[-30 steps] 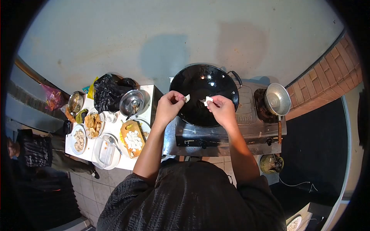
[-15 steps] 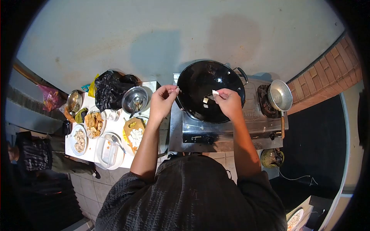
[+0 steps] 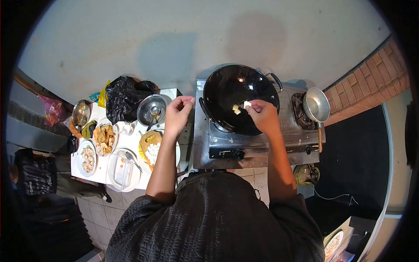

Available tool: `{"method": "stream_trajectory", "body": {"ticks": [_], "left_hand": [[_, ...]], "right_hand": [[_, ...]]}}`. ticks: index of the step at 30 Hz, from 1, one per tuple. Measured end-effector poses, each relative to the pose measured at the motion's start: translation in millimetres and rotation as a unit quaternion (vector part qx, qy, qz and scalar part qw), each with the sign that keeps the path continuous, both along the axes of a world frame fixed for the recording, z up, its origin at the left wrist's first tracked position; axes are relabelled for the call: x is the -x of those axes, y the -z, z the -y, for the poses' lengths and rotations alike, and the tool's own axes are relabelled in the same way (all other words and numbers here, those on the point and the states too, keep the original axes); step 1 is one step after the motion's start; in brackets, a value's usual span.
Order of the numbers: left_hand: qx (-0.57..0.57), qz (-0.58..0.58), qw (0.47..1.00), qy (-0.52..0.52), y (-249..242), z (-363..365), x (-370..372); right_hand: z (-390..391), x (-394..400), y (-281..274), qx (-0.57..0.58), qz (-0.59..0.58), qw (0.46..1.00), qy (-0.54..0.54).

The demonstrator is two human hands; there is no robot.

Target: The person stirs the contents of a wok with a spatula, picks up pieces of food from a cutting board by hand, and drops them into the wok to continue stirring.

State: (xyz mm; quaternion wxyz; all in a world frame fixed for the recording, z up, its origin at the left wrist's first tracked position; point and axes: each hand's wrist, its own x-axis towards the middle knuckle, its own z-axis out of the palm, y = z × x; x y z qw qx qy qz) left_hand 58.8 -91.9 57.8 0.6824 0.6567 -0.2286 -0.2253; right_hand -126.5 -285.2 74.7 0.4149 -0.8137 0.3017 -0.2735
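First, I note the board (image 3: pixel 144 146) beside the left forearm, bearing cut white pieces (image 3: pixel 152 151). The left hand (image 3: pixel 176 120) is raised near the wok's left side, thumb and fingertips drawn together; I cannot tell whether anything sits between them. Next, the black wok (image 3: pixel 223 89) rests on the stove (image 3: pixel 286 124), with a few pale chunks (image 3: pixel 236 109) inside. Just right of these, over the wok, the right hand (image 3: pixel 264 117) pinches a white piece (image 3: pixel 247 104). I judge this piece light, fairly soft and liable to crumble: grip opposite sides gently with the fingertips. Rightmost, a metal saucepan (image 3: pixel 316 105) occupies the second burner.
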Motion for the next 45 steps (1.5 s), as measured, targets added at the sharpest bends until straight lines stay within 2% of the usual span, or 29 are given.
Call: {"method": "stream_trajectory", "body": {"ticks": [5, 9, 14, 20, 29, 45], "left_hand": [[-0.003, -0.009, 1.000, 0.002, 0.0, 1.0, 3.4], [-0.012, -0.009, 1.000, 0.009, -0.8, 0.2, 5.4], [-0.030, -0.006, 1.000, 0.009, 1.0, -0.2, 6.3], [-0.012, -0.018, 1.000, 0.008, 0.6, -4.7, 8.8], [-0.036, -0.003, 0.999, -0.014, 9.9, -18.3, 15.3], [-0.065, -0.018, 0.997, -0.032, 6.6, -21.9, 21.2]], "right_hand": [[-1.0, 3.0, -1.5, 0.042, -0.027, 0.999, -0.011], [-0.1, 3.9, -2.9, 0.040, -0.016, 0.999, -0.008], [2.8, 5.5, -2.3, 0.047, -0.056, 0.997, -0.013], [7.1, 7.9, 0.0, 0.084, -0.039, 0.996, -0.001], [6.8, 19.6, 7.4, 0.009, 0.022, 1.000, -0.018], [8.0, 13.9, 4.1, 0.002, 0.039, 0.999, -0.037]]}}
